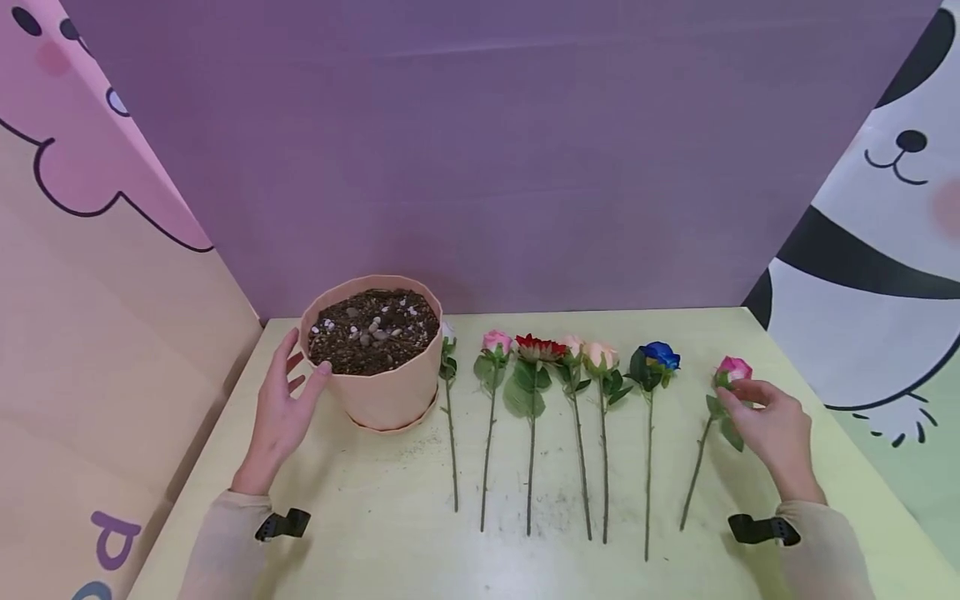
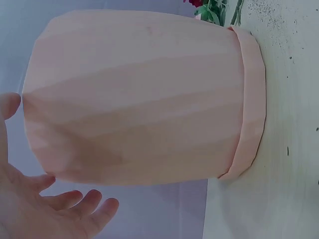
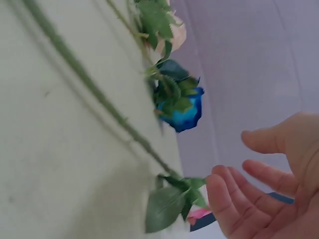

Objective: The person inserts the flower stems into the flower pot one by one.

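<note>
At the left stands a pale pink flowerpot [image 1: 390, 404] on a saucer, filled with dark soil [image 1: 352, 346] with pebbles on top. My left hand [image 1: 281, 412] is beside the pot's rim, fingers spread and relaxed; in the left wrist view one fingertip looks close to the pot wall [image 2: 139, 99], and contact is unclear. On the far right lies a pink rose [image 1: 735, 367] with a short green stem. Over its head and leaves hovers my right hand [image 1: 776, 425]. The right wrist view shows thumb and fingers apart with nothing between them, beside the rose's leaves [image 3: 167, 206].
Between pot and right hand, several artificial flowers lie in a row, stems toward me: a white one [image 1: 447, 333] partly behind the pot, a pink rose [image 1: 497, 342], a red flower [image 1: 538, 348], peach roses [image 1: 600, 357] and a blue rose [image 1: 662, 356]. Soil specks dot the table [image 1: 420, 542].
</note>
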